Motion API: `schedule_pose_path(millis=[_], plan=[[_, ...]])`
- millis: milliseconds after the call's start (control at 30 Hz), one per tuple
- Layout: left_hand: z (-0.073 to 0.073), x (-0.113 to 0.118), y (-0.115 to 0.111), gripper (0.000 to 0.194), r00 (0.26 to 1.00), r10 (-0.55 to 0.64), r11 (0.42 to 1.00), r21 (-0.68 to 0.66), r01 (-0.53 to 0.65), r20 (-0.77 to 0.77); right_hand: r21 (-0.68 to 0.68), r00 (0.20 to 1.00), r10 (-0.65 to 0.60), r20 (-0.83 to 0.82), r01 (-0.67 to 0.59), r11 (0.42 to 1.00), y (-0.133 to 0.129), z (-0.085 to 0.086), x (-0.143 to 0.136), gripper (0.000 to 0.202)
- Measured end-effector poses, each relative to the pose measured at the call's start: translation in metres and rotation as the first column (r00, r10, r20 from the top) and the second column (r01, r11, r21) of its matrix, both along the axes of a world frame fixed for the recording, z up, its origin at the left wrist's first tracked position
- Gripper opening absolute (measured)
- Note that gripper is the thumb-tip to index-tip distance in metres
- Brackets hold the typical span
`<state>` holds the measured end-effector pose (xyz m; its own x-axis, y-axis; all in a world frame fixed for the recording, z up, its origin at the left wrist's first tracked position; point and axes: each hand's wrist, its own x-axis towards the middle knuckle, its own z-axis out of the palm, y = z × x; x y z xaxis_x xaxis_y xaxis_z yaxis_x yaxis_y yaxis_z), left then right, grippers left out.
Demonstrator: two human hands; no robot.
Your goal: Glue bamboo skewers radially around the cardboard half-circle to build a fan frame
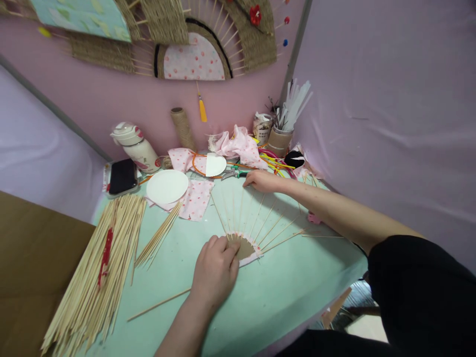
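Black sleeve (pixel 416 292) nearest, your right hand (pixel 262 181) curls by pliers (pixel 235 173) at 12 o'clock, your left hand (pixel 215 264) presses the cardboard base (pixel 245 248), likely steadying it; any pinch unclear

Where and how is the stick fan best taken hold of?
Likely by the half-round cardboard base, pinched at its straight edge from the person's side: the thin sticks splay from its curved edge, away from the person. The left hand covers its left end.
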<state>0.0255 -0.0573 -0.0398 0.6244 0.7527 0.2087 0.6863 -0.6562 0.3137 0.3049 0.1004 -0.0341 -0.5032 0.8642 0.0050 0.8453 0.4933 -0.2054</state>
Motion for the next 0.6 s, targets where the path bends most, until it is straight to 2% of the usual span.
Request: schedule_pose_path(millis=[600], plan=[[-0.0013, 0.0001, 0.0006, 0.035, 0.999, -0.006, 1.000, -0.026, 0.005, -0.033, 0.002, 1.000, 0.019, -0.003, -0.019, 1.000, 0.0012, -0.0018, 0.0001, 0.043]])
